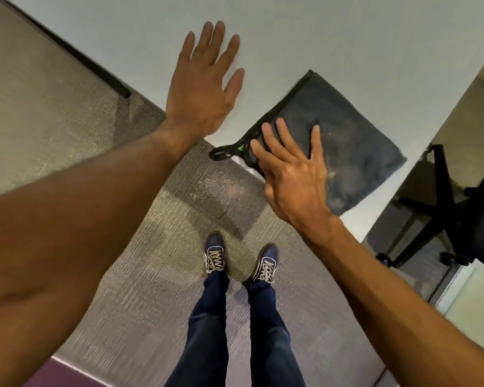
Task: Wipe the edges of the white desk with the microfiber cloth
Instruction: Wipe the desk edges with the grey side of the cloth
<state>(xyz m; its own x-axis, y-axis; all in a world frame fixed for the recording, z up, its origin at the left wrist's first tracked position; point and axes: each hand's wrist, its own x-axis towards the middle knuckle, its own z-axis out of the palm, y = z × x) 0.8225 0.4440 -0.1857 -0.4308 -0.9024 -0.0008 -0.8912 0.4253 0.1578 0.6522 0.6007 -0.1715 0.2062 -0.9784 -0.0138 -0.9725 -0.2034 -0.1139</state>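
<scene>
My right hand (288,169) lies flat with fingers spread on the microfiber cloth (341,152), pressing it down rather than gripping it; nothing is pinched or closed around. The cloth is dark grey, fuzzy and roughly square, with a black stitched hem and a small loop hanging off the near edge of the white desk (291,32). It sits at the near right part of the desk, its left corner overlapping the edge. My left hand (204,82) is open and empty, palm down, at the desk edge to the left, well apart from the cloth; I cannot tell whether it touches the surface.

To wipe well, I would judge it best to curl my right fingers over the rim so the cloth wraps the edge, then slide along it with steady pressure.

The desk is smooth and matte. Below is ribbed grey carpet (118,275), my blue sneakers (215,255), and a black office chair (458,208) at right.
</scene>
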